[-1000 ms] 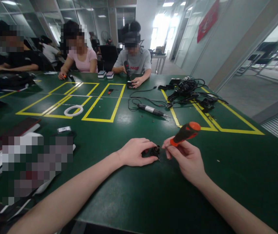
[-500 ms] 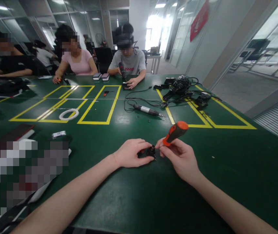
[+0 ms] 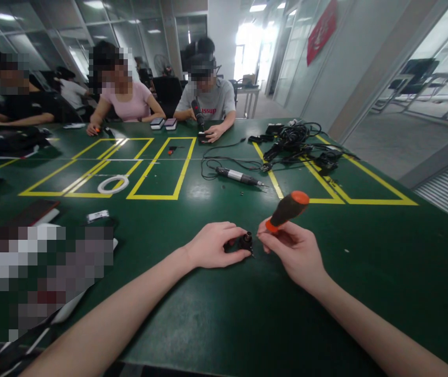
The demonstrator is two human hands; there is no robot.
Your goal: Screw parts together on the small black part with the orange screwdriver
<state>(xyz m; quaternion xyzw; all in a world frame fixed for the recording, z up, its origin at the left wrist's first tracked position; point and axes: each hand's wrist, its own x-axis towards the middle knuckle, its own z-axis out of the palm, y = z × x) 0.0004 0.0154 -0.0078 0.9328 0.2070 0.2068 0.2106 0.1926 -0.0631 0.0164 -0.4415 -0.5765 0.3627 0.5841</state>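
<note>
My left hand (image 3: 214, 244) rests on the green table (image 3: 216, 314) with its fingers closed round a small black part (image 3: 246, 242). My right hand (image 3: 292, 250) grips a screwdriver with a black and orange handle (image 3: 286, 209), handle tilted up to the right. Its tip points down at the black part, just right of my left fingers. The blade is mostly hidden by my fingers.
An electric screwdriver (image 3: 237, 177) with its cable lies further out. A tangle of black cables (image 3: 296, 142) sits at the far right. A white ring (image 3: 112, 184) lies in yellow-taped boxes. Three people sit at the far side. Flat devices lie at the left.
My hands stay together on the black part. The screwdriver handle has shifted slightly and the view has moved a little.
</note>
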